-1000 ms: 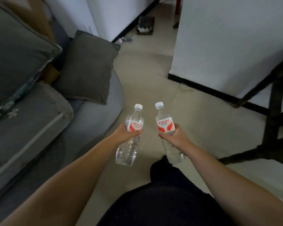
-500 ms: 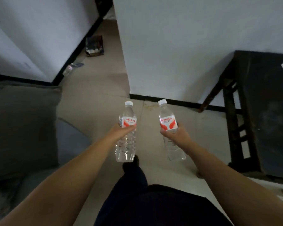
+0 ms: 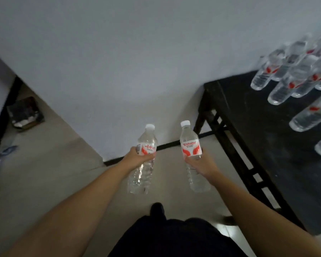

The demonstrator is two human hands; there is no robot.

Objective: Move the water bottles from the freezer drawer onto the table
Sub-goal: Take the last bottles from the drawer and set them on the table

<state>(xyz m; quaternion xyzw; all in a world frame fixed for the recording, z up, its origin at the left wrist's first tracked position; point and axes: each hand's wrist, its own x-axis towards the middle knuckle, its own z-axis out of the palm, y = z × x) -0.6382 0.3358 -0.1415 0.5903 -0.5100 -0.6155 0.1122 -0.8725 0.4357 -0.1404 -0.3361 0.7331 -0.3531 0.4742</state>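
My left hand (image 3: 135, 158) grips a clear water bottle (image 3: 143, 175) with a white cap and a red and white label, held upright over the floor. My right hand (image 3: 202, 164) grips a second bottle (image 3: 191, 145) of the same kind, also upright. Both bottles hang in front of me, to the left of a black table (image 3: 263, 145). Several more water bottles (image 3: 293, 78) stand on the table's far right part. The freezer drawer is out of sight.
A white wall corner (image 3: 104, 89) juts out straight ahead, with a black skirting at its foot. A dark box (image 3: 25, 114) sits on the tiled floor at the left. My dark trousers and one shoe (image 3: 157, 208) show below.
The view has swung right: the sofa and cushions have left the picture and the black table with its bottles has come in. Both hands still carry their bottles the same way.
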